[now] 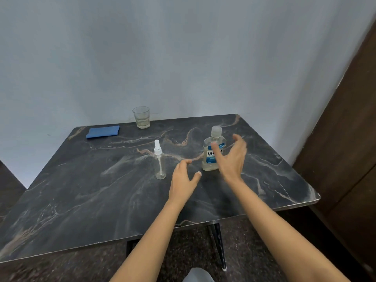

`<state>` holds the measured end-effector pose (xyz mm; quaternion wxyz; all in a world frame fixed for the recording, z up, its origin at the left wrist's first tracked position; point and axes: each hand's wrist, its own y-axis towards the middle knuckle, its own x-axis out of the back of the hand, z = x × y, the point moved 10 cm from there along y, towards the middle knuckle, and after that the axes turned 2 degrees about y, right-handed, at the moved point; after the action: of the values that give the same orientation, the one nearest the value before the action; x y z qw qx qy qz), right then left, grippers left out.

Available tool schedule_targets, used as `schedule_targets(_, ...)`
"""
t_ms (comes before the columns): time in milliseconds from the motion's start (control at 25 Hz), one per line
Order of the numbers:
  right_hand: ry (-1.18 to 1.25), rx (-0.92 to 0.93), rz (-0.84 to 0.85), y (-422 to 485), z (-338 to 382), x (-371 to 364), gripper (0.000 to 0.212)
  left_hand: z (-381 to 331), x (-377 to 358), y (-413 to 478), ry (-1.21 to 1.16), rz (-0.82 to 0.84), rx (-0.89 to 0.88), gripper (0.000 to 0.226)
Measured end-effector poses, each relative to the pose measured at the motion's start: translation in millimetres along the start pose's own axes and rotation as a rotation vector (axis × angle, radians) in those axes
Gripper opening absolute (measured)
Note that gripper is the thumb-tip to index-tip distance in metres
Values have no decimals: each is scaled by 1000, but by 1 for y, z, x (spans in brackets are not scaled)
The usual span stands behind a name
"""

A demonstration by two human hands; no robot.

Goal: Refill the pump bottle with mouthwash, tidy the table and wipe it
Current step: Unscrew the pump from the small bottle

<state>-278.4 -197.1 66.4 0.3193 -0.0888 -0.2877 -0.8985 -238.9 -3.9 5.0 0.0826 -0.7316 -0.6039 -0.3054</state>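
A slim clear pump bottle (160, 163) with a white pump top stands upright near the table's middle and looks empty. To its right stands a clear mouthwash bottle (209, 159) with a blue label and a clear cap, holding pale liquid low down. My right hand (232, 157) hovers open just in front and to the right of the mouthwash bottle, covering part of its label, fingers spread. My left hand (184, 180) is open between the two bottles, touching neither.
A dark marble-patterned table (101, 200) stands against a pale wall. A folded blue cloth (103, 131) lies at the back left. A glass tumbler (141, 117) stands at the back edge. A dark wooden door (350, 139) is on the right.
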Motion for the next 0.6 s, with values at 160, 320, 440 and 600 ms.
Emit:
schedule_targets(160, 33, 376, -107, 23, 97, 38, 33, -26, 8, 19, -65, -97, -37, 50)
schedule_targets(320, -8, 534, 213, 11, 155, -16, 30, -19, 45, -2, -124, -416, -22, 38)
schedule_targets(440, -53, 501, 426, -8, 150, -72, 37, 11, 72, -19, -59, -581, 74, 42)
schedule_targets(600, -93, 367, 674, -34, 117, -130, 53, 53, 89, -7, -35, -541, 184, 65)
